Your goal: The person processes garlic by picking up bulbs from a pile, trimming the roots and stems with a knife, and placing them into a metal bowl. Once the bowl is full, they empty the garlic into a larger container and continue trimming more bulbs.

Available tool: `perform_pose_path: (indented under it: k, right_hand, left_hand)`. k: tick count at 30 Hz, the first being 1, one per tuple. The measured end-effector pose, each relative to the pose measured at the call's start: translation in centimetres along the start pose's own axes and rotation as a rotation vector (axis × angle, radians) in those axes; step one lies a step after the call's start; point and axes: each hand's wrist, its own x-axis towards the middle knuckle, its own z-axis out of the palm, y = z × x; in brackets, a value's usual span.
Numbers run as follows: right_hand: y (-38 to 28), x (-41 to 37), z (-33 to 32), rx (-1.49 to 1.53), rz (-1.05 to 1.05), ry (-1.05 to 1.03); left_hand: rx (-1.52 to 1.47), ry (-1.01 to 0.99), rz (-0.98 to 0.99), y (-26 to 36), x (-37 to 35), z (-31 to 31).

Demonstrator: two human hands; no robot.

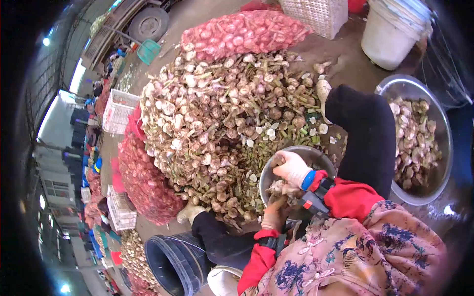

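Observation:
My right hand (291, 168), in a pale glove with a blue band at the wrist, is over a metal bowl (262, 178) at my lap. Its fingers are curled closed, with dirty tips; what they hold, if anything, is hidden. My left hand (274, 214), in a brown-stained glove, is closed at the bowl's near edge. A garlic bulb (279, 187) shows at its fingertips, just below the right hand. A large heap of garlic bulbs (202, 123) with stems lies in front of the bowl. Green stem scraps and white peelings (270, 132) litter its near side.
A large metal basin (449, 148) of garlic stands right of my right leg (368, 133). Red net sacks of garlic (242, 33) border the heap at the back and left. A dark bucket (170, 266) is at left; a white bucket (392, 37) and crate (321, 15) are behind.

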Motion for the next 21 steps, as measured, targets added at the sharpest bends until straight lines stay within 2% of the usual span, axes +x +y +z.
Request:
perform_pose_path:
  k: [2, 4, 5, 6, 8, 9, 10, 12, 13, 14, 16, 17, 18, 20, 21]
  right_hand:
    - [-1.4, -1.8, -2.1, 0.333, -0.130, -0.002]
    - [-2.9, -3.4, -4.0, 0.449, -0.163, 0.007]
    - [-3.2, -3.9, -4.4, 0.559, -0.197, 0.016]
    - [-3.7, -4.6, -5.3, 0.634, -0.262, -0.027]
    - [-5.0, -6.3, -6.8, 0.683, -0.244, -0.082]
    - [-5.2, -6.6, -7.0, 0.740, -0.240, -0.125]
    - [-5.4, -6.9, -7.1, 0.796, -0.233, -0.168]
    - [-5.6, -6.9, -7.1, 0.746, -0.261, -0.178]
    - [-5.2, -6.2, -6.4, 0.812, -0.342, -0.217]
    - [-5.0, -5.9, -5.8, 0.876, -0.421, -0.261]
    - [-5.7, -6.8, -6.0, 0.812, -0.405, -0.288]
    - [-5.7, -6.9, -5.8, 0.779, -0.393, -0.289]
    - [-5.8, -7.0, -5.7, 0.746, -0.381, -0.290]
    - [-5.0, -6.9, -5.4, 0.695, -0.354, -0.322]
    - [-4.2, -6.5, -4.8, 0.672, -0.384, -0.294]
  left_hand:
    - [-0.097, -0.036, -0.010, 1.0, 0.4, 0.0]
    - [-0.726, 0.026, -0.352, -0.9, 0.3, -0.1]
    - [-0.215, -0.099, -0.073, 5.2, 0.5, -2.5]
    - [-0.903, 0.142, -0.365, 5.5, 0.1, -1.8]
    - [-0.337, 0.164, -0.120, 4.0, -1.7, -2.0]
    - [-0.206, 0.152, -0.247, 6.7, -2.5, -2.9]
    - [-0.190, 0.163, -0.255, 8.1, -3.1, -3.1]
    - [0.202, 0.127, -0.028, 9.6, -3.1, -3.0]
    - [0.052, 0.112, -0.107, 8.1, -3.4, -2.4]
    - [0.051, 0.130, -0.107, 9.3, -3.0, -2.1]
    - [-0.188, 0.105, -0.116, 12.9, -1.7, -2.1]
    - [0.271, -0.006, 0.057, 13.4, -1.3, -2.8]
    - [0.270, 0.013, 0.052, 13.0, -1.1, -2.6]
    - [-0.567, 0.089, -0.234, 12.3, -0.9, -1.5]
    - [-0.773, 0.110, -0.334, 12.2, -0.5, -1.2]
